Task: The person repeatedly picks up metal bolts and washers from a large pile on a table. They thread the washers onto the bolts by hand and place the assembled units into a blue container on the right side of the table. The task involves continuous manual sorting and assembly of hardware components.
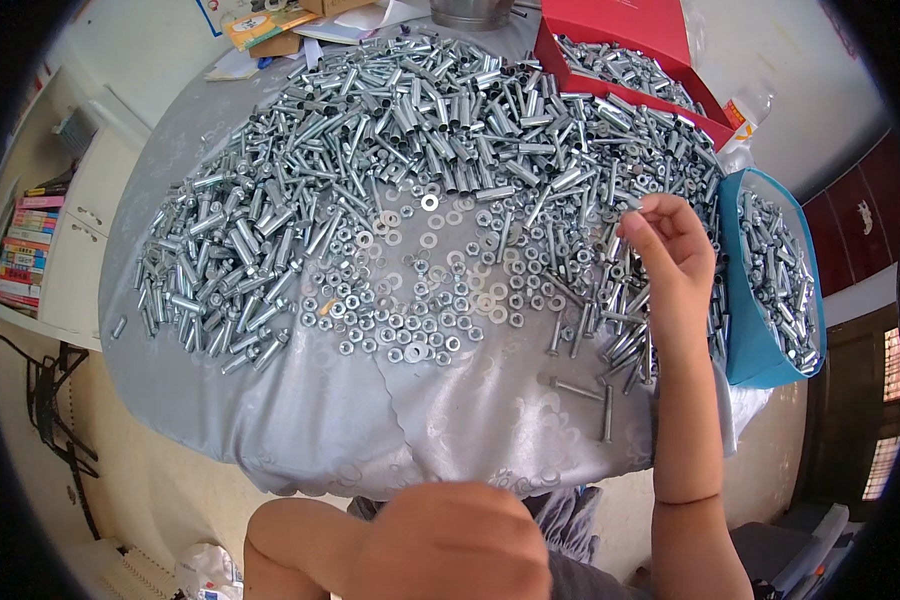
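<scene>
My right hand [675, 245] reaches over the right side of a big heap of metal hardware, thumb and forefinger pinched together. Something small and shiny shows at the fingertips, too small to make out among the pieces behind it. Close to me, at the lower middle, my left hand [450, 540] is raised in front of my body with its back showing; its fingers are hidden. Loose hex nuts [410, 322] and flat washers [429, 202] spread across the middle of the table. Metal sleeves [450, 130] pile up behind them, and long bolts [608, 412] lie below my right wrist.
A grey patterned cloth [330, 420] covers the round table. At the far right stands a red box [710, 115] of hardware, with a blue bin [740, 300] of bolts nearer. A metal bucket [470, 12] and papers [355, 25] sit at the back. A bookshelf [65, 250] is left.
</scene>
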The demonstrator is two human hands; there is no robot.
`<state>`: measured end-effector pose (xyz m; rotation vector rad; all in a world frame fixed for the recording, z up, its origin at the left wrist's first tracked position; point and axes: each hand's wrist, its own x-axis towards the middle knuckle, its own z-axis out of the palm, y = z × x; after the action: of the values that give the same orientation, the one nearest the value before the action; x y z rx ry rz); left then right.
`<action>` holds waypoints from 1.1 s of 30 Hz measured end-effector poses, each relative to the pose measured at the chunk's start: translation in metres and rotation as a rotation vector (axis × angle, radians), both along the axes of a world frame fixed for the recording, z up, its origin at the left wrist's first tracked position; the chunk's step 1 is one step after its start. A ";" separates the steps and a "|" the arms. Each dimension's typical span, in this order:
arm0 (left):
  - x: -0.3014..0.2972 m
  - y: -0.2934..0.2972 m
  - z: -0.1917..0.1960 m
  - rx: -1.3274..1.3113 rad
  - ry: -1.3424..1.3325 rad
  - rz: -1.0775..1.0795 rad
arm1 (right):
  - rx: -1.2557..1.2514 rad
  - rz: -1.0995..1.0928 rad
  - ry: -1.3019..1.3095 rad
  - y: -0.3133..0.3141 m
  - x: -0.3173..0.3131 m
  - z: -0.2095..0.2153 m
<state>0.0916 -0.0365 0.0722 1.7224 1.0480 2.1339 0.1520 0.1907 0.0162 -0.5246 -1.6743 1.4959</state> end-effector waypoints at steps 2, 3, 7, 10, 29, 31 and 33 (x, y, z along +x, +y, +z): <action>0.015 0.009 0.001 0.124 -0.119 0.048 | -0.001 -0.024 -0.003 0.003 0.002 0.001; 0.017 0.013 0.002 0.143 -0.129 0.053 | -0.005 -0.026 -0.001 0.004 0.001 0.001; 0.018 0.019 0.006 0.195 -0.175 -0.015 | -0.014 -0.070 -0.039 0.005 0.004 0.006; 0.020 0.021 0.009 0.161 -0.289 0.043 | -0.137 -0.057 0.052 0.009 0.002 -0.002; -0.163 0.083 -0.086 -0.757 0.186 0.782 | 0.421 -0.178 -0.582 0.022 0.009 -0.007; -0.161 0.082 -0.090 -0.687 0.115 0.754 | 0.609 -0.167 -0.645 0.025 0.009 -0.014; -0.155 0.079 -0.093 -0.594 0.026 0.725 | 0.689 -0.208 -0.736 0.022 0.009 -0.013</action>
<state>-0.0636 0.0428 -0.0212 1.1807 2.2871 1.7954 0.1613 0.2126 0.0030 -0.8776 -2.4413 0.5010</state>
